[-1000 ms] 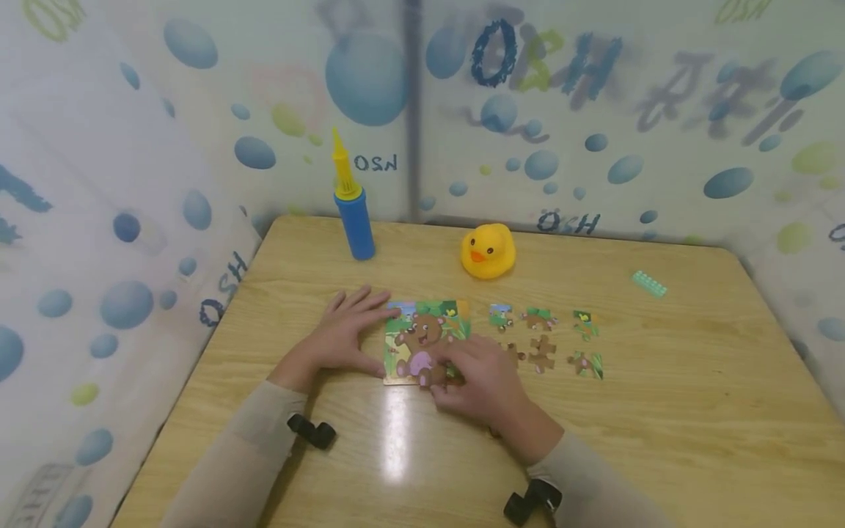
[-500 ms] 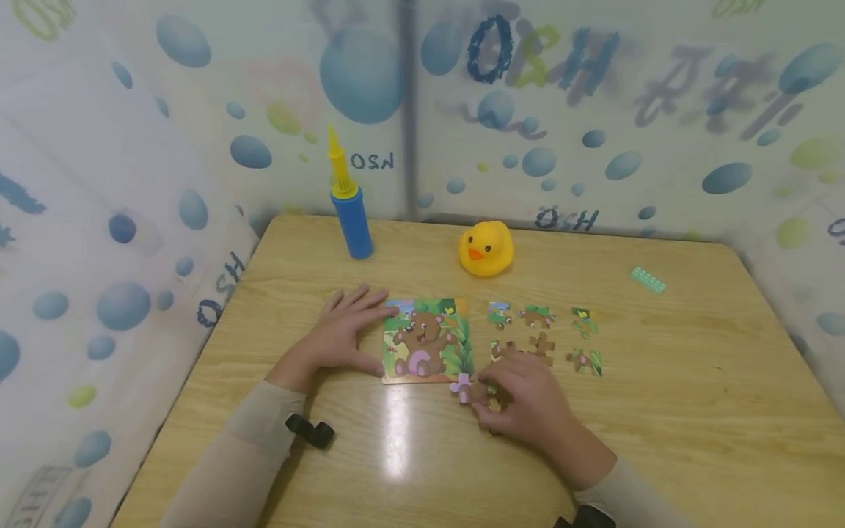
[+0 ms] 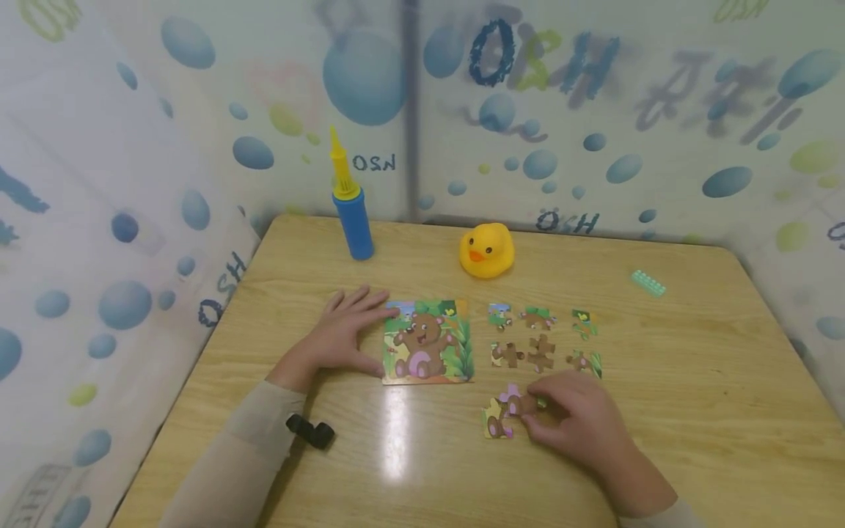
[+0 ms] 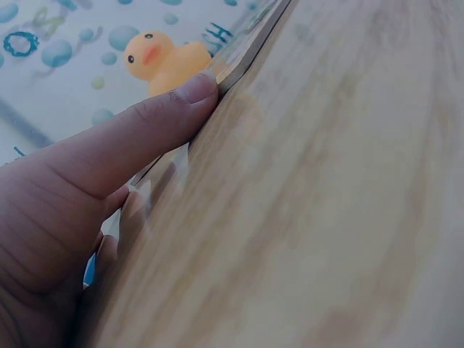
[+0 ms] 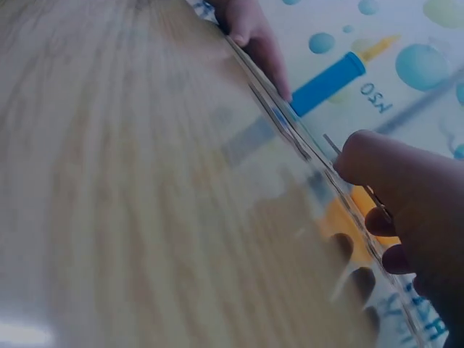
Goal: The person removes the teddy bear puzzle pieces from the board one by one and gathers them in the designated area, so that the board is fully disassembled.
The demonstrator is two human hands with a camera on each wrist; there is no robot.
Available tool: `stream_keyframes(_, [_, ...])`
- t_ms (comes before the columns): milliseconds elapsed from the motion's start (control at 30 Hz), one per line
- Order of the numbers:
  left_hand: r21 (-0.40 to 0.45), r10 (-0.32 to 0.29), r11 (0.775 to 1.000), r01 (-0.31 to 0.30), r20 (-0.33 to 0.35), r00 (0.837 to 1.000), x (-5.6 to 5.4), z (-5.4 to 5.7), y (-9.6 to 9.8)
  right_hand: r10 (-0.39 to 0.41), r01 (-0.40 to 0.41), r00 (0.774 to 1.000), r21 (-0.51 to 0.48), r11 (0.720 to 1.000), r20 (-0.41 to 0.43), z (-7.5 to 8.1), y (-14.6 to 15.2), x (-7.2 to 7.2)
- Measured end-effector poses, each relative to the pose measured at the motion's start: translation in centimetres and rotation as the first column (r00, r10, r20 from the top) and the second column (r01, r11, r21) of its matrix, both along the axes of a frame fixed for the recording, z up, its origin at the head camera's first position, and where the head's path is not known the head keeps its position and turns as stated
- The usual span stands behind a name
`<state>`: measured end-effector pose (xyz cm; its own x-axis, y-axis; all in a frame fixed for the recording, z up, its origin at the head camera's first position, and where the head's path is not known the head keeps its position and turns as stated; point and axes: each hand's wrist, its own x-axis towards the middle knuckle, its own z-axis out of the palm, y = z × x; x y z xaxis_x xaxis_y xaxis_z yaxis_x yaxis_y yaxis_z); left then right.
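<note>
My left hand (image 3: pixel 339 334) rests on the table with fingers spread, thumb and index fingertip at the left edge of a square bear picture board (image 3: pixel 428 348). In the left wrist view, the thumb (image 4: pixel 159 119) lies against the board's edge. My right hand (image 3: pixel 584 422) pinches a brown and pink jigsaw puzzle piece (image 3: pixel 511 396) between thumb and fingers; its thin edge shows beside the thumb in the right wrist view. Overlapping it in the head view is a yellow and brown puzzle piece (image 3: pixel 494 422). The fingers hide the held piece's right part.
Several loose puzzle pieces (image 3: pixel 541 353) lie in two rows right of the board. Behind stand a yellow rubber duck (image 3: pixel 487 251) and a blue and yellow hand pump (image 3: pixel 355 224). A mint toy brick (image 3: pixel 648 283) lies at the back right of the wooden table (image 3: pixel 693 411).
My right hand has moved from over the board's lower right corner to the right and nearer the body, carrying the puzzle piece. The left hand has stayed at the board's left edge.
</note>
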<state>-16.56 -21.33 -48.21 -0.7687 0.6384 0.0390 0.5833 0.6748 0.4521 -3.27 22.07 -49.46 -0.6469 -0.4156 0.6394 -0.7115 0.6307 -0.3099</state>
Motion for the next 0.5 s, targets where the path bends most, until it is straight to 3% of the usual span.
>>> stream_keyframes(167, [0.004,-0.001,1.000,0.001,-0.001,1.000,0.1,0.0,0.0,0.019,-0.020,1.000,-0.016,1.000,-0.017,0.2,1.6,0.5])
stream_keyframes(500, [-0.006,0.000,1.000,0.000,-0.003,1.000,0.0,-0.2,-0.1,0.000,0.003,0.999,0.065,0.998,-0.047,0.8,3.1,0.9])
